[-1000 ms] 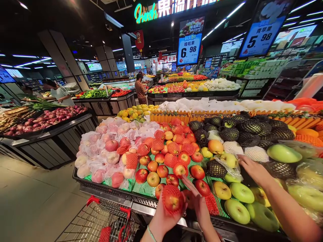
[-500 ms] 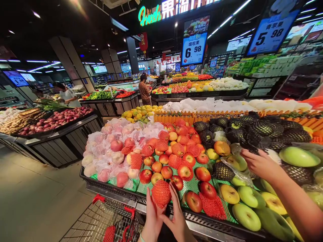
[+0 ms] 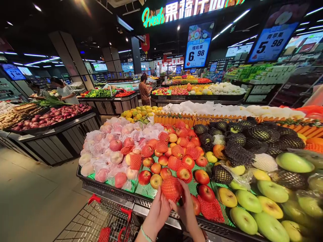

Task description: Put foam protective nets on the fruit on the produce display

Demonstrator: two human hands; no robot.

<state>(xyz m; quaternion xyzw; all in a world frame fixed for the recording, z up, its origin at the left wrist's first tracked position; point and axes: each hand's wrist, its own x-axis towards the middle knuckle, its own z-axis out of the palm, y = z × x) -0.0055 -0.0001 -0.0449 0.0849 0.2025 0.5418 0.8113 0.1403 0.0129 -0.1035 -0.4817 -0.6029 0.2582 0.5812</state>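
Note:
Both my hands hold one red apple wrapped in an orange-red foam net (image 3: pixel 171 189), low over the front edge of the fruit stand. My left hand (image 3: pixel 156 213) cups it from the left and below, and a green band shows on that wrist. My right hand (image 3: pixel 187 210) grips its right side, fingers curled over the net. Just behind it lie loose red apples (image 3: pixel 202 176) and more netted ones (image 3: pixel 174 163) on green matting. An empty orange-red net (image 3: pixel 212 210) lies to the right of my hands.
A wire shopping cart with red handles (image 3: pixel 101 222) stands below the stand's black rim (image 3: pixel 111 190). Green and yellow apples (image 3: pixel 272 191) lie right, white-wrapped fruit (image 3: pixel 111 148) left, black-netted fruit (image 3: pixel 262 134) behind. Two people (image 3: pixel 145 90) (image 3: pixel 64 92) stand at far stalls.
My hands shifted the netted apple slightly right and lower against the stand's front. Another person's arm that reached over the green apples on the right is gone from view.

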